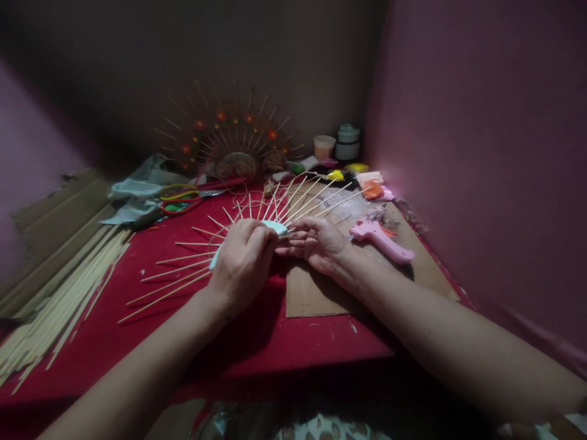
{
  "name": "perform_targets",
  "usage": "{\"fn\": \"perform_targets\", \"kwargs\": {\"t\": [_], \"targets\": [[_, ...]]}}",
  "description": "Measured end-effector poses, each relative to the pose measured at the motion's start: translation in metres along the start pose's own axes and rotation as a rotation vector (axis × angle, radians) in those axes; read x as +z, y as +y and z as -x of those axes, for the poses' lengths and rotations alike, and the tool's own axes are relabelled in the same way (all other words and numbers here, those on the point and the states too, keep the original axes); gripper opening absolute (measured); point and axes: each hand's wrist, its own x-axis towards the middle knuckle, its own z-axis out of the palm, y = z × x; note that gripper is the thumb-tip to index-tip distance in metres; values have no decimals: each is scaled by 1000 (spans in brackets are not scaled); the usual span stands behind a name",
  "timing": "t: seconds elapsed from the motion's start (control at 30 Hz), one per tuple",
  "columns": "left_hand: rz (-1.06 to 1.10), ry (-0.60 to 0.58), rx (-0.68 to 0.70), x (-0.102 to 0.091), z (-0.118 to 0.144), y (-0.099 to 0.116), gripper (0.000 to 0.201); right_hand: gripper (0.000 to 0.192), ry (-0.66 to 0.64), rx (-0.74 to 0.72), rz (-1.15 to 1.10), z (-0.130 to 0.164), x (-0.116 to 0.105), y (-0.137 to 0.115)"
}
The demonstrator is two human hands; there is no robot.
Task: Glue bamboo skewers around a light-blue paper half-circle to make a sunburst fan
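Red table cover [257,342]; pale tan skewers [59,299]; pink glue gun [380,238]; brown cardboard [316,293]; red-and-yellow scissor handles [183,198]; a finished fan [229,137] dotted with what look like red-orange flowers.

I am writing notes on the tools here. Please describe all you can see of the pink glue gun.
The pink glue gun looks like plastic. It lies on its side on the brown cardboard sheet, just beyond the right hand, which does not touch it. Its handle points toward the wall on the right. Something orange shows beside its body.
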Motion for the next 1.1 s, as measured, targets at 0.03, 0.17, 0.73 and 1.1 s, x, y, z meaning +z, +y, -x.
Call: {"fn": "perform_targets", "kwargs": {"t": [0.03, 0.17, 0.73, 1.1], "targets": [[-14, 18, 7, 1, 1, 0, 10, 7, 8, 4, 8, 0, 0, 0], [-65, 56, -2, 4, 3, 2, 8, 10, 3, 15, 21, 0, 0, 1], [-185, 52, 46, 8, 8, -1, 12, 17, -105, -82, 45, -2, -6, 9], [-203, 9, 58, 7, 8, 0, 16, 17, -106, -52, 45, -2, -6, 8]]}}
